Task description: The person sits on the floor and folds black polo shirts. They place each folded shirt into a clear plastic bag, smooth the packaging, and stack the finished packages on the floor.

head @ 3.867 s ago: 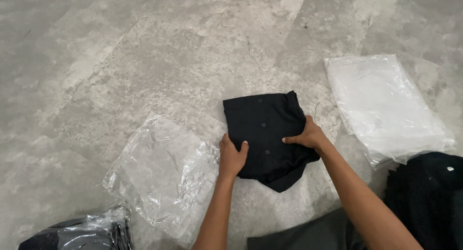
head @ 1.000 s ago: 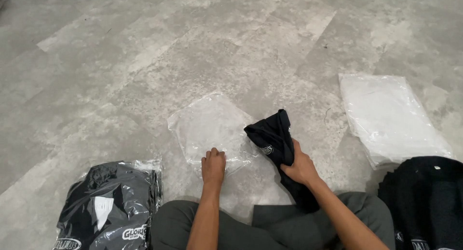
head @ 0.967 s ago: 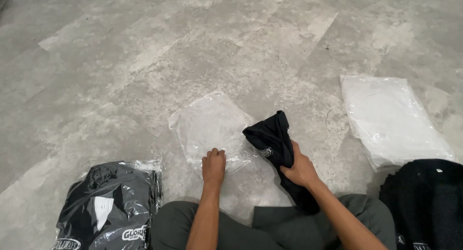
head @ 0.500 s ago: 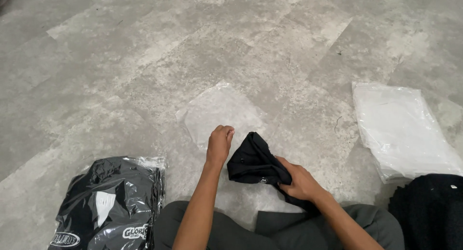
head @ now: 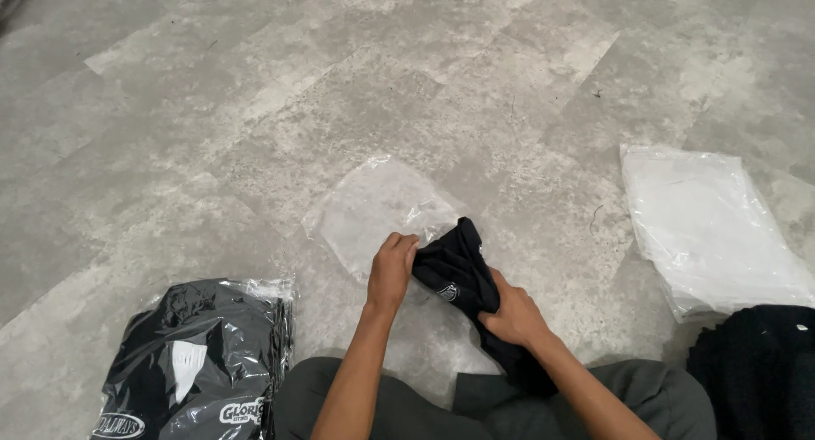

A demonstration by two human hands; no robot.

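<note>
I sit on a grey floor. A folded black garment is gripped by my right hand at its near end. Its far end points at the edge of a clear plastic bag lying flat on the floor. My left hand pinches the near edge of that bag, right beside the garment's tip. Whether the garment's tip is inside the bag I cannot tell.
A stack of black garments packed in clear bags lies at the lower left. A pile of empty clear bags lies at the right. A heap of loose black garments sits at the lower right. My grey trouser legs fill the bottom edge.
My right hand has carried the black garment left, from beside the bag to its near edge. My left hand has gone from pressing on the bag to pinching its edge.
</note>
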